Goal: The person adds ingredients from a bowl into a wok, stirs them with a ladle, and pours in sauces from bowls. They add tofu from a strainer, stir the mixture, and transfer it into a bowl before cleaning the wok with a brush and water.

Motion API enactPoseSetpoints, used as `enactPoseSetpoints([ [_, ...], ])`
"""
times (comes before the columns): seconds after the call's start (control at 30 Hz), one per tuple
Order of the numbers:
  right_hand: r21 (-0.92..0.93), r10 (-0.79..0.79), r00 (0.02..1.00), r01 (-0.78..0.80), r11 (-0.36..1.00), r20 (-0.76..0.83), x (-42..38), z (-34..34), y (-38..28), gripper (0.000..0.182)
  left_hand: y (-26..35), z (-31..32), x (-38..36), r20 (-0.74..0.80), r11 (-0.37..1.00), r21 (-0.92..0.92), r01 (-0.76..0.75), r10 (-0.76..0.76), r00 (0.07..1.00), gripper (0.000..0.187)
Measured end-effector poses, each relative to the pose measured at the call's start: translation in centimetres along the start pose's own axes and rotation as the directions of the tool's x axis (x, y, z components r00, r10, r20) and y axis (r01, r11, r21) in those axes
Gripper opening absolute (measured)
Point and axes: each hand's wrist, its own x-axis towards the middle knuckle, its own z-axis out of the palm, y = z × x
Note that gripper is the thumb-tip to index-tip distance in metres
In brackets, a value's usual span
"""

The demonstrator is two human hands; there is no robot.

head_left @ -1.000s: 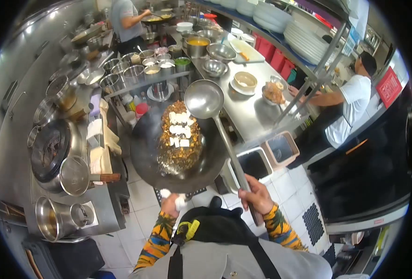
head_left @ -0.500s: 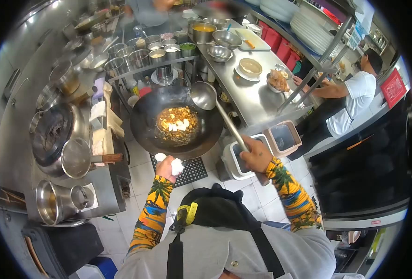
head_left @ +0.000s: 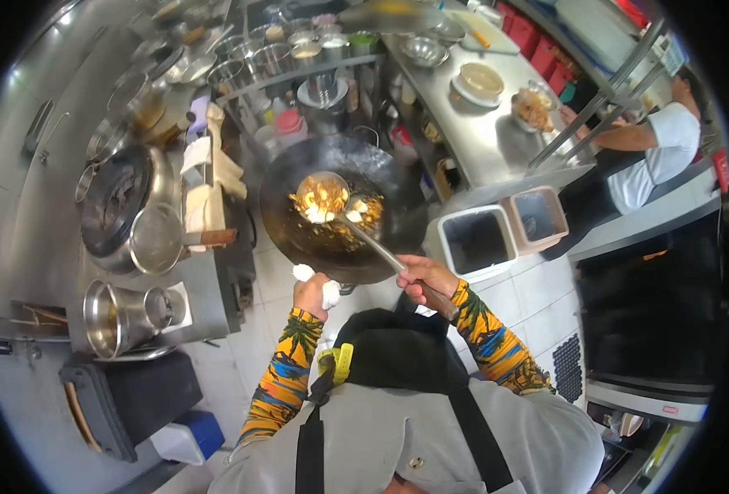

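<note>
A dark wok (head_left: 397, 177) stands in front of me, with glossy brown food and pale pieces (head_left: 369, 212) in its bottom. My right hand (head_left: 427, 282) is wrapped round the long handle of a metal ladle (head_left: 374, 244). The ladle's bowl is over the wok, filled with the same food. At the near side of the wok, my left hand (head_left: 310, 296) is closed on a bunched white cloth (head_left: 331, 294). Whether a wok handle lies inside the cloth is hidden.
Left, a steel counter carries a strainer (head_left: 155, 239), a steel pot (head_left: 106, 319) and folded cloths (head_left: 206, 206). Metal containers (head_left: 272, 59) line the rack beyond the wok. Two bins (head_left: 473, 239) stand right, below a counter with bowls (head_left: 481, 81). A co-worker (head_left: 661, 148) stands at far right.
The ladle has moved from above the wok's right rim into the food, and its bowl now holds some. My right hand came inward and lower in view. The camera view has shifted.
</note>
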Motion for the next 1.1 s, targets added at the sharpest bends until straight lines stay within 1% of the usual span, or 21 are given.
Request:
enactPoseSetpoints([
  [0.03,0.105,0.054,0.998,-0.055,0.993,0.014,-0.2,0.5,0.7,0.047,-0.7,-1.1,-0.3,0.005,0.998,-0.041,0.042,-0.042,0.999,0.008],
  [0.07,0.154,0.079,0.997,-0.081,0.985,0.017,-0.1,-0.2,2.1,0.048,-1.4,-2.3,-0.6,0.014,0.993,-0.075,0.088,-0.087,0.996,0.007],
  [0.1,0.222,0.125,0.991,-0.134,0.966,0.054,-0.4,-0.7,2.8,0.049,-2.3,-2.1,-1.2,-0.084,0.993,-0.089,0.074,-0.082,0.993,0.006],
  [0.17,0.32,0.174,0.975,-0.21,0.924,0.139,-1.4,-1.8,3.2,0.051,-2.7,-1.8,-2.7,-0.095,0.988,-0.092,0.12,-0.129,0.987,0.005],
  [0.2,0.334,0.183,0.975,-0.216,0.917,0.127,-2.1,-2.0,3.0,0.051,-2.8,-1.1,-3.3,-0.09,0.984,-0.105,0.142,-0.151,0.984,0.005],
  [0.23,0.339,0.191,0.975,-0.219,0.915,0.114,-3.1,-2.0,2.2,0.052,-2.2,-0.6,-3.7,-0.053,0.983,-0.048,0.176,-0.179,0.982,0.005],
  [0.33,0.311,0.169,0.982,-0.188,0.931,0.089,-6.0,-1.6,-1.5,0.052,-0.9,2.7,-4.5,-0.132,0.984,0.037,0.175,-0.169,0.977,0.005],
  [0.37,0.298,0.15,0.986,-0.163,0.941,0.066,-7.0,-1.7,-3.2,0.052,-0.6,3.4,-4.2,-0.095,0.985,0.071,0.158,-0.151,0.984,0.006],
  [0.4,0.284,0.131,0.991,-0.137,0.949,0.041,-8.2,-2.0,-5.0,0.053,-0.5,5.2,-3.7,-0.067,0.996,0.047,0.081,-0.078,0.995,0.004],
  [0.5,0.193,-0.003,0.999,0.013,0.981,-0.052,-11.4,-3.0,-10.6,0.053,-0.1,8.7,-1.5,0.026,0.995,-0.064,-0.077,0.078,0.997,0.003],
  [0.57,0.146,-0.111,0.992,0.119,0.982,-0.06,-13.6,-3.2,-14.5,0.053,0.6,10.9,0.1,0.062,0.992,-0.11,-0.059,0.066,0.996,0.003],
  [0.6,0.098,-0.154,0.982,0.164,0.982,-0.107,-14.7,-3.5,-16.5,0.05,1.5,12.5,0.9,0.087,0.99,-0.13,-0.057,0.068,0.994,0.004],
  [0.67,-0.045,-0.306,0.934,0.303,0.952,-0.181,-16.3,-4.2,-20.0,0.043,2.7,14.1,3.2,0.168,0.992,-0.092,-0.085,0.099,0.981,0.004],
  [0.77,-0.191,-0.432,0.856,0.391,0.9,-0.284,-17.4,-5.9,-24.8,0.036,5.3,16.8,5.2,0.233,0.993,-0.044,-0.111,0.118,0.965,0.008],
  [0.87,-0.296,-0.497,0.775,0.406,0.865,-0.39,-16.6,-7.5,-29.7,0.031,8.8,20.1,5.4,0.253,0.993,-0.006,-0.116,0.113,0.961,0.007],
  [0.93,-0.36,-0.508,0.74,0.372,0.855,-0.441,-14.9,-10.0,-32.3,0.022,10.4,20.8,6.7,0.236,0.99,-0.011,-0.142,0.14,0.961,0.006],
  [0.97,-0.395,-0.523,0.714,0.361,0.845,-0.466,-13.7,-10.7,-33.2,0.02,11.2,20.1,8.2,0.267,0.988,0.013,-0.154,0.145,0.953,0.006],
  [1.0,-0.429,-0.537,0.686,0.346,0.834,-0.491,-12.3,-11.8,-34.2,0.018,12.1,20.6,8.9,0.228,0.986,0.012,-0.167,0.16,0.96,0.006],
  [1.03,-0.441,-0.538,0.701,0.342,0.829,-0.468,-10.6,-14.5,-34.9,0.014,13.0,20.6,9.7,0.235,0.979,0.025,-0.202,0.19,0.953,0.004],
  [1.07,-0.479,-0.532,0.694,0.298,0.826,-0.485,-9.0,-16.0,-35.4,0.017,13.9,20.6,10.7,0.243,0.972,0.041,-0.233,0.216,0.946,0.004],
  [1.1,-0.514,-0.524,0.686,0.249,0.821,-0.504,-7.6,-17.1,-35.8,0.02,14.9,21.0,11.6,0.24,0.975,0.032,-0.222,0.208,0.948,0.005],
])
